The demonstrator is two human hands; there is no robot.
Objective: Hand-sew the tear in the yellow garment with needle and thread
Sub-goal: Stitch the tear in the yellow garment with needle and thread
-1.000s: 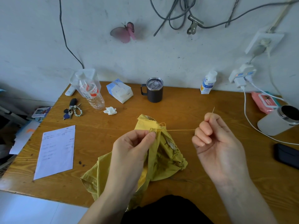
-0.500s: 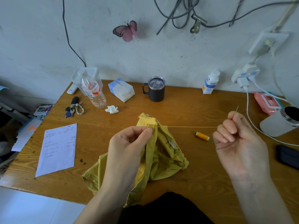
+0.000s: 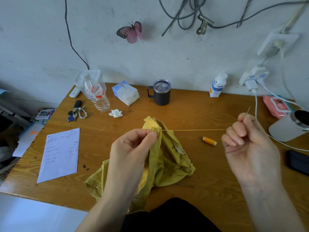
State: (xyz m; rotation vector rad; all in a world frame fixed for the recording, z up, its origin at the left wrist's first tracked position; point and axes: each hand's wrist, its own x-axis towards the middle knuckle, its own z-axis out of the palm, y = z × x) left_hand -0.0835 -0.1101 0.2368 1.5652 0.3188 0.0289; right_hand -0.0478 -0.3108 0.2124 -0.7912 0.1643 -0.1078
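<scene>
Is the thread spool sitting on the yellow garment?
No, the thread spool lies on the bare table, apart from the yellow garment.

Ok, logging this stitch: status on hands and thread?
Left hand pinches yellow garment. Right hand pinches needle, thread taut. Spool lies apart, nothing obstructing.

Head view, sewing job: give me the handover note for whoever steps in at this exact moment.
Left hand: pinches a raised fold of the yellow garment; the rest lies on the table.
Right hand: pinches the needle, tip poking up above the fingers.
Thread: taut from the pinched fold to the right hand. The spool lies on the table.
Done: a stitch looks pulled through; how much of the tear is closed cannot be seen.
Left: likely more stitches, then knot and cut.
</scene>
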